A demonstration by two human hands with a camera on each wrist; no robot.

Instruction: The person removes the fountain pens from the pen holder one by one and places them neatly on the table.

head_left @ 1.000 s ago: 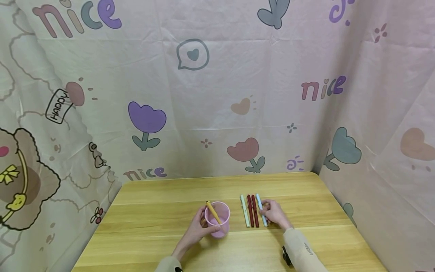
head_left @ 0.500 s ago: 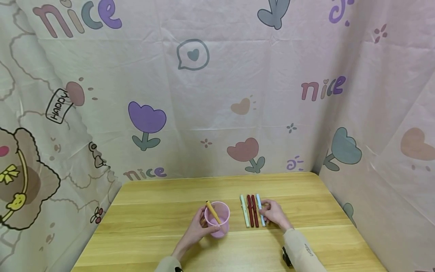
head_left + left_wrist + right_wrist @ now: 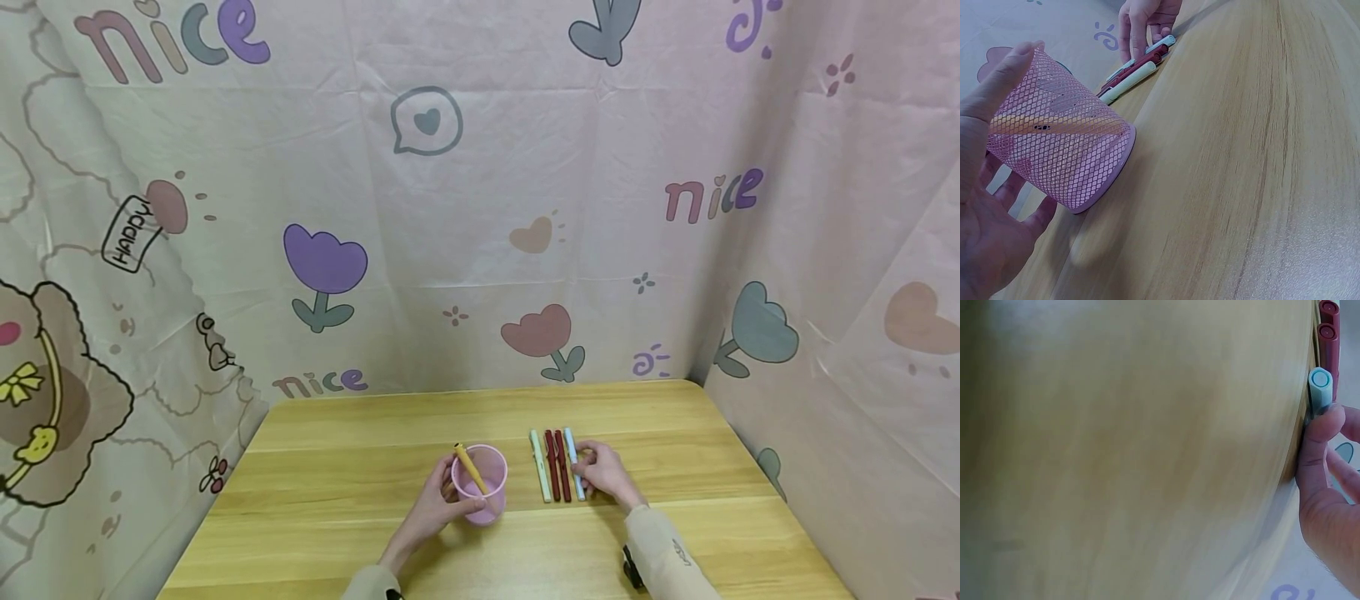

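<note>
My left hand (image 3: 435,506) grips a pink mesh pen holder (image 3: 482,510), thumb on the near side and fingers on the far left side. A yellow pen (image 3: 471,469) leans inside it; the left wrist view shows it through the pink mesh (image 3: 1072,150). To the right, my right hand (image 3: 606,471) pinches a light blue pen (image 3: 572,450) lying on the table, the thumb touching its side near the end (image 3: 1320,387). Left of that pen lie two dark red pens (image 3: 558,467) and a pale green pen (image 3: 540,467), roughly parallel.
The wooden table (image 3: 337,467) reaches back to a patterned cloth (image 3: 465,250), which also hangs along both sides. A dark wrist strap piece (image 3: 632,567) shows at the right sleeve (image 3: 667,546).
The near end of the light blue pen has shifted slightly left, closer to the dark red pens. My left hand and the pen holder stay in place.
</note>
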